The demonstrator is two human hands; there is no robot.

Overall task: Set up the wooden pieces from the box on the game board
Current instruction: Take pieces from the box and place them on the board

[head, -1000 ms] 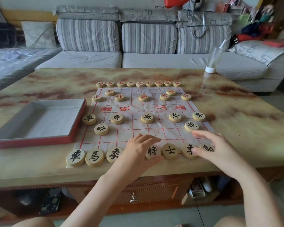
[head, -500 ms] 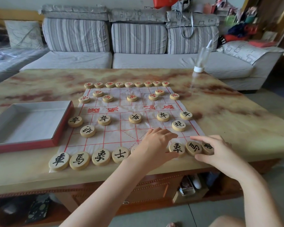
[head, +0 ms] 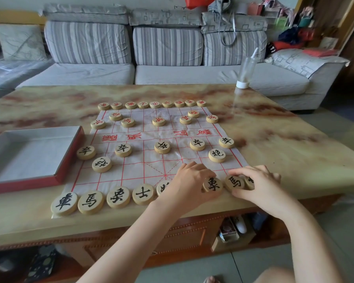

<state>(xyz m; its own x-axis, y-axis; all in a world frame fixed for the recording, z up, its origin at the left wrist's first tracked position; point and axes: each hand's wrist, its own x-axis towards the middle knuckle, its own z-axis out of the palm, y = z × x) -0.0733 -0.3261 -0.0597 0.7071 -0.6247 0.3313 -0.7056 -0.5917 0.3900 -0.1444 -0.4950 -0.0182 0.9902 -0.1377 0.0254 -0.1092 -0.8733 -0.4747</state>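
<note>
A paper game board [head: 151,158] with a red grid lies on the table. Red-lettered wooden pieces [head: 158,121] fill its far rows and black-lettered ones [head: 162,147] its near rows. My left hand [head: 189,185] lies over the middle of the nearest row with bent fingers; its fingertips and thumb hold the edge of a black-lettered piece [head: 213,184], and a neighbouring piece is hidden under the palm. My right hand [head: 260,185] pinches the piece [head: 235,182] beside it between index finger and thumb and half covers the corner piece.
A red box [head: 29,183] with a white, empty inside sits left of the board. A clear bottle [head: 246,70] stands upside down on its white cap at the table's far right edge. A striped sofa [head: 168,48] runs behind the table. The table's front edge is just below the nearest row.
My left hand has slid right along the nearest row, uncovering two pieces it hid before. My right hand has closed in on the last two pieces at the right end.
</note>
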